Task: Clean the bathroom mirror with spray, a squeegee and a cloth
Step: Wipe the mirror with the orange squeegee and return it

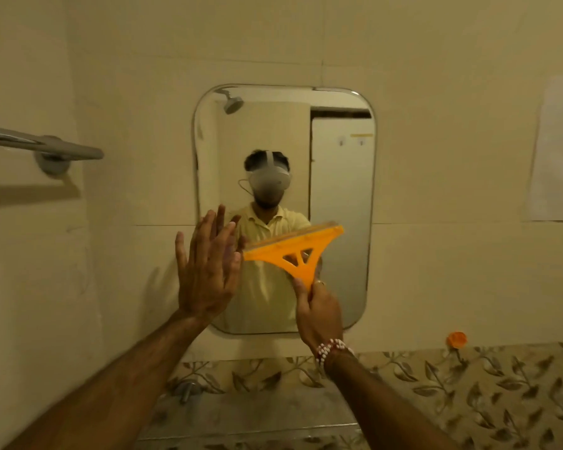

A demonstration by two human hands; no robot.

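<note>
A rounded rectangular mirror hangs on the beige tiled wall straight ahead. My right hand grips the handle of an orange triangular squeegee, whose blade lies tilted against the lower middle of the glass. My left hand is flat and spread, fingers up, over the mirror's lower left edge beside the squeegee's left tip. No spray bottle or cloth is in view.
A metal towel bar juts from the wall at the left. A paper sheet is stuck to the wall at the right. An orange hook sits low right, above the leaf-patterned tile band. A tap shows below.
</note>
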